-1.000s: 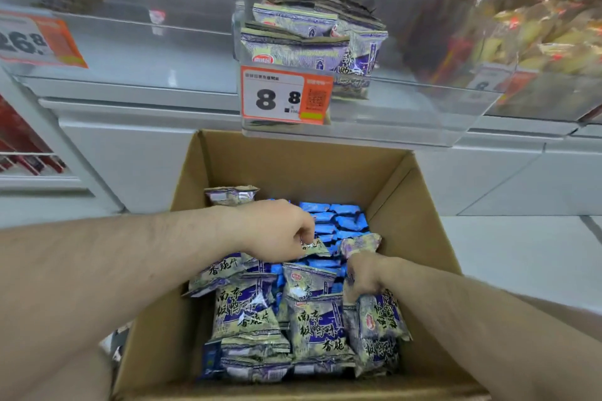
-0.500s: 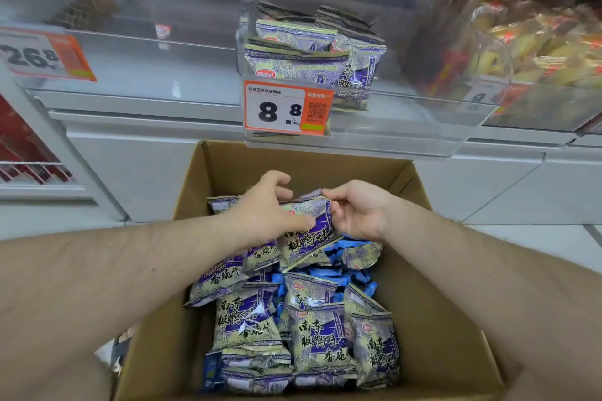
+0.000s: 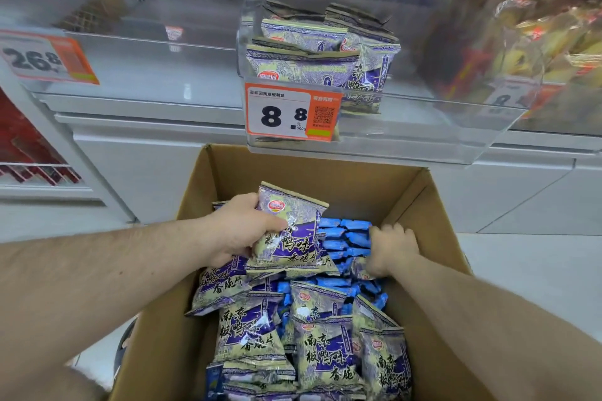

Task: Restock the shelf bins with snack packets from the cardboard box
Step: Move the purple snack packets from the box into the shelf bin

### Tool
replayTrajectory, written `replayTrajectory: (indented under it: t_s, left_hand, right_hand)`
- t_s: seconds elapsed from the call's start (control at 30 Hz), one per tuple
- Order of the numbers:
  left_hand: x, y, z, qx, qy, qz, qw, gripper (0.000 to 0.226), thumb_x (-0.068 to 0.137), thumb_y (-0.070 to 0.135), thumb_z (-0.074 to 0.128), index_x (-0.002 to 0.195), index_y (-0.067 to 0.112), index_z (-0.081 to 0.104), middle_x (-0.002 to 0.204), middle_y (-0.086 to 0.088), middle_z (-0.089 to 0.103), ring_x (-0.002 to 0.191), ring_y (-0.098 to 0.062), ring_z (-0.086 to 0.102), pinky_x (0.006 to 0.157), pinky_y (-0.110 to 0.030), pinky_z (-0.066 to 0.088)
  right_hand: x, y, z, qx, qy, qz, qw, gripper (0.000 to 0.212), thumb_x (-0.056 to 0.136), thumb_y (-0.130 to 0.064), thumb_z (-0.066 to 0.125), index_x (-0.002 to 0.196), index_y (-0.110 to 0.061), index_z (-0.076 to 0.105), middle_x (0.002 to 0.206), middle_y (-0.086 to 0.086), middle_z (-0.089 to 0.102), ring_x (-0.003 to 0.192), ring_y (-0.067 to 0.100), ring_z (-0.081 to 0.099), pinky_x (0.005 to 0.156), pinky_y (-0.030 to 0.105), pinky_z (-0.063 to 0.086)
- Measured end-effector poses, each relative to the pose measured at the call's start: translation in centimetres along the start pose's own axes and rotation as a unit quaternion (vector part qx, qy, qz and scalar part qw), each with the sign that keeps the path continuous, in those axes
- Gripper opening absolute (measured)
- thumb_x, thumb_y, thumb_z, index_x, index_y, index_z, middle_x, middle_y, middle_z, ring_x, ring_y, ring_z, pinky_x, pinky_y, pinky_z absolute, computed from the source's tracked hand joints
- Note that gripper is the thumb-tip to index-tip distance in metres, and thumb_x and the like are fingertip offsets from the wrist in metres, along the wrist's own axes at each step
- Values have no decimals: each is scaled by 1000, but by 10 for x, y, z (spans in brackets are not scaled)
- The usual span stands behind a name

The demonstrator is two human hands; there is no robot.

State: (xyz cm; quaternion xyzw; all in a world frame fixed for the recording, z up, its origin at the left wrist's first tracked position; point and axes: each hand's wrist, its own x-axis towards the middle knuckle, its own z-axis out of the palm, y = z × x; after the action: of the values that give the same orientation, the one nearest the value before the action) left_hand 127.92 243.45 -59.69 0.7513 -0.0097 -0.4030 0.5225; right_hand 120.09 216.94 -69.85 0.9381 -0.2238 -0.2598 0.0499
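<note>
Fingers and thumb of the left hand point(image 3: 242, 231), at frame centre, curl round a stack of purple snack packets point(image 3: 290, 231), lifted just above the others in the cardboard box point(image 3: 433, 221). The right hand point(image 3: 392, 247), right of centre, has its fingers curled down among small blue packets point(image 3: 345, 238); whether they grasp one cannot be told. More purple packets point(image 3: 325, 352) fill the box's lower half. Above the box, a clear shelf bin point(image 3: 423, 127) holds a few matching packets point(image 3: 309, 58) behind an orange price tag point(image 3: 290, 114) reading 8.8.
</note>
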Motion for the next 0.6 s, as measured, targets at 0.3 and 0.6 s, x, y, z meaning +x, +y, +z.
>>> replayTrajectory:
  t_s: [0.3,0.6]
  left_hand:
    - [4,-3,-6,41,28,-4,999,26,84,7,66,108,14,59,96,-13,74,87,-34,72,88,-56,54]
    - [-18,15,-23,87,49,49,994,17,89,11,65,101,18,56,77,-4,63,52,-13,51,51,-24,37]
  right_hand:
    - [-12,-6,-7,-162,61,-153,973,29,90,-16,59,118,-20,53,119,4,60,113,26,54,91,37,39]
    - [-97,33,-86,-29,448,-467,762,27,74,3,45,95,-13,50,98,5,56,89,26,54,77,35,45]
